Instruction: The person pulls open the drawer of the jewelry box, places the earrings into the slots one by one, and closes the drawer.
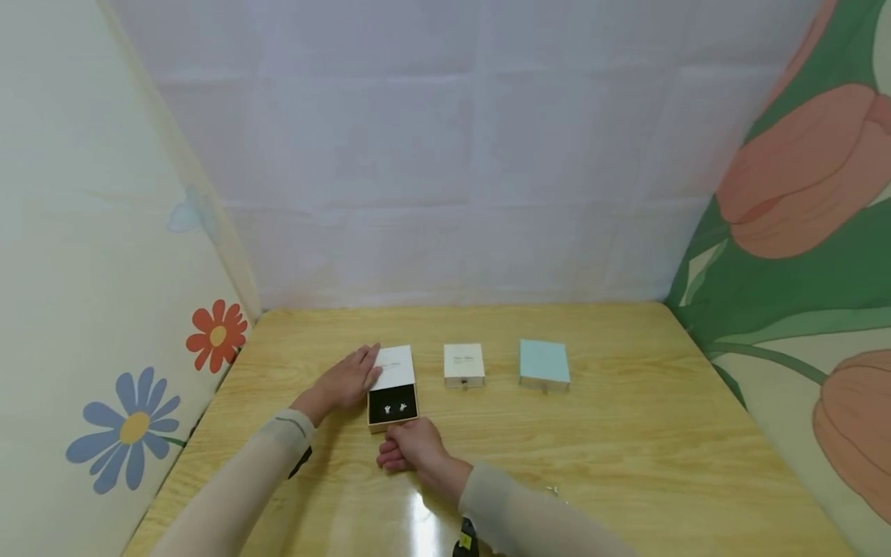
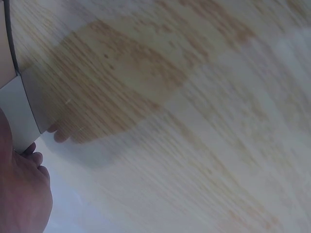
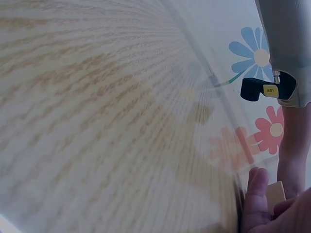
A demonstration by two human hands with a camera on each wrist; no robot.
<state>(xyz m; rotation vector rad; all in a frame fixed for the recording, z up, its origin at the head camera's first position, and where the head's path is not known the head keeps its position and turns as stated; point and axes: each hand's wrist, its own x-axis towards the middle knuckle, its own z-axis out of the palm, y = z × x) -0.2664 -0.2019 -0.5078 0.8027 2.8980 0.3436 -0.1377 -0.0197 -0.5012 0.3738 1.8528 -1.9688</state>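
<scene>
Yellow wood-grain tabletop (image 1: pixel 640 425). White box with black-lined drawer (image 1: pixel 398 375), lower centre-left of frame, holding silvery ornaments (image 1: pixel 387 409). Left hand (image 1: pixel 346 381) braces lid, fingers extended; right hand (image 1: pixel 418 444) at drawer front, pinch unclear. Best kept level, ornaments undisturbed.
</scene>
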